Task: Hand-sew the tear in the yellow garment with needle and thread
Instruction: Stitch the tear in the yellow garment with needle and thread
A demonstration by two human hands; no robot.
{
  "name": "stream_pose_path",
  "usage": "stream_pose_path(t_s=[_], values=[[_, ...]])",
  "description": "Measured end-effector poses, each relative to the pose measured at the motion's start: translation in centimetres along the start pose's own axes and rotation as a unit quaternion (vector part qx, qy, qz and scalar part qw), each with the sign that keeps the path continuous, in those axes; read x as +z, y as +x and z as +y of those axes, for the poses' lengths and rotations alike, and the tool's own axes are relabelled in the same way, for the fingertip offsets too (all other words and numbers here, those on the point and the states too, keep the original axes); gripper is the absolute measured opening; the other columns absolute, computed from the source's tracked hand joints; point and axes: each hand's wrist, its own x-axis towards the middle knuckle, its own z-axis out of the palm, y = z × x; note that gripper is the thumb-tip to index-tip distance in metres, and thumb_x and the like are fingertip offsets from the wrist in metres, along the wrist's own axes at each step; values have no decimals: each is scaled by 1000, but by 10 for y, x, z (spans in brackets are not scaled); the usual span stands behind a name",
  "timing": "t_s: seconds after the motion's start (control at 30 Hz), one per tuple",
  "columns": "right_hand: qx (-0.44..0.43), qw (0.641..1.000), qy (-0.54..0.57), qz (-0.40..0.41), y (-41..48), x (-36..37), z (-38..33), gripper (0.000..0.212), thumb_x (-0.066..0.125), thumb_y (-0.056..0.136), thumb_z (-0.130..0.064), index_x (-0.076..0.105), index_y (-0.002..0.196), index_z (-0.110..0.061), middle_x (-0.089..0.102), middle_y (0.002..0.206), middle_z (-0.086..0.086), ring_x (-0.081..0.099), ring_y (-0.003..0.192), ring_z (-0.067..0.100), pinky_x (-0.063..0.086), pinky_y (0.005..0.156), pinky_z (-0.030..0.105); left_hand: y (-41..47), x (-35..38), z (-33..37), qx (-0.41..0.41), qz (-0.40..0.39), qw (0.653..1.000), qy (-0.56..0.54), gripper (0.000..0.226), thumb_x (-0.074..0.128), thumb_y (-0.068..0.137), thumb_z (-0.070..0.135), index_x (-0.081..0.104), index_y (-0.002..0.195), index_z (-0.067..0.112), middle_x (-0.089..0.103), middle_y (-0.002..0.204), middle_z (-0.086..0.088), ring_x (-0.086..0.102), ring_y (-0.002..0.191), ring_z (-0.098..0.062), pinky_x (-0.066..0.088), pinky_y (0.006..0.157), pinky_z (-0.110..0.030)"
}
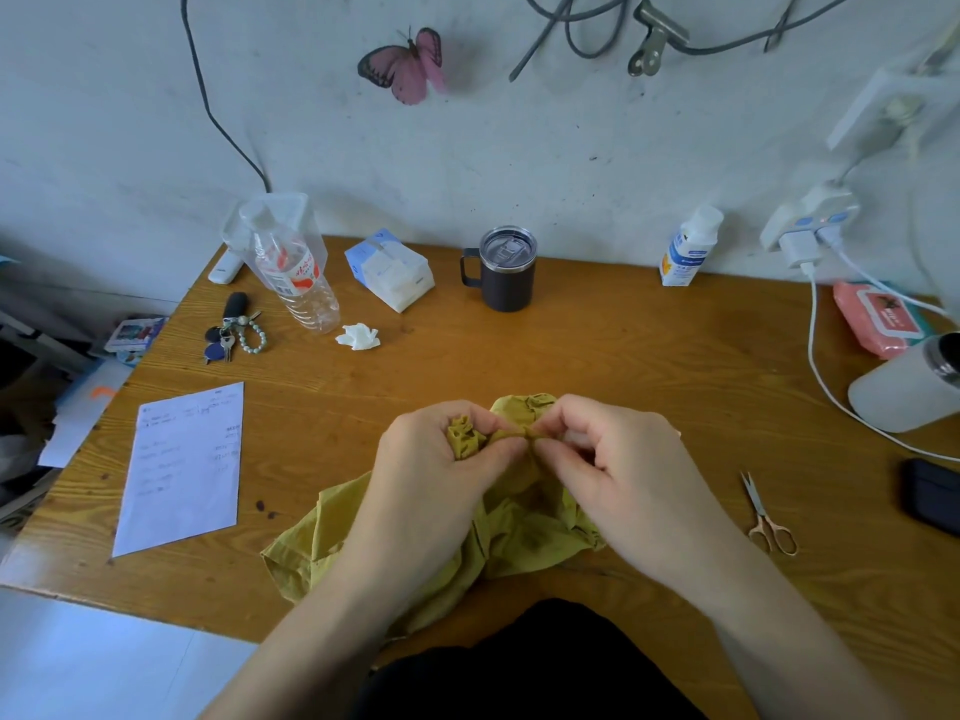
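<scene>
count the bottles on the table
3: a clear bottle at back left; a small white bottle at back right; a big white bottle lying at the right edge, partly out of frame. More may be out of view.

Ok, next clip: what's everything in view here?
table: 1, brown wood, under everything
yellow garment: 1, mustard, near edge, bunched
paper sheet: 1, white, left of garment
keys: 1 bunch, dark with beads, far left
plastic bottle: 1, clear, behind keys
tissue pack: 1, white and blue, back left of centre
crumpled tissue: 1, white, by bottle
mug: 1, dark, lidded, back centre
small bottle: 1, white, back right
wipes pack: 1, pink, right edge
scissors: 1, gold-handled, right of garment
butterfly: 1, pink, on wall
needle, thread: not discernible
left hand: grips bunched garment
right hand: pinches garment fold
</scene>
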Motion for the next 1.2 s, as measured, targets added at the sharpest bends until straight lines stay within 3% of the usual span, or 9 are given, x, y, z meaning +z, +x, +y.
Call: stream_pose_path(t_s=[0.13,0.27,0.4,0.57,0.8,0.93,1.2], values=[[21,995,87,-44,2,-11,5,12,58,89,-19,66,82,-25,61,55,-18,57,54,1,42,55,13,6,-6,-1,-14,-13,1000,-11,9,72,80,20,72,71,24,71,68,10,66,67,-5,51,63,-18],[41,979,166,-108,6,-19,12,16,59,89,-17,65,75,-22,56,48,-7,49,47,3,39,52,13,11,-10,1,-59,-86,991,-80,9,72,79,17,74,71,20,73,69,1,69,66,-11,52,59,-18],[78,939,284,-175,9,-23,20,20,59,90,-11,67,73,-19,49,46,-4,42,45,8,38,49,15,14,-12,1,-113,-156,967,-167,1,75,71,17,75,71,18,72,69,-6,69,65,-17,54,61,-26],[104,890,390,-214,9,-20,29,13,61,81,-16,69,71,-20,45,45,-3,38,42,7,35,45,17,19,-15,1,-196,-250,905,-281,13,72,62,11,76,74,8,71,71,-12,70,61,-19,56,55,-25],[121,842,475,-227,9,-15,39,13,62,78,-11,69,70,-18,44,44,-4,37,39,5,35,43,17,21,-14,-1,-234,-279,871,-330,9,69,65,4,73,74,3,70,68,-13,69,58,-20,57,53,-26],[113,842,480,-221,8,-11,40,13,61,78,-12,69,71,-19,44,44,-4,37,39,6,33,44,19,22,-12,-4,-249,-276,861,-346,10,68,66,2,72,75,1,69,69,-15,69,57,-22,58,53,-28],[81,887,422,-167,7,-2,36,11,68,77,-24,63,69,-17,51,45,-4,43,40,5,36,42,13,18,1,-8,-235,-240,875,-348,5,69,64,5,74,64,7,70,64,-11,69,57,-19,57,54,-26]])
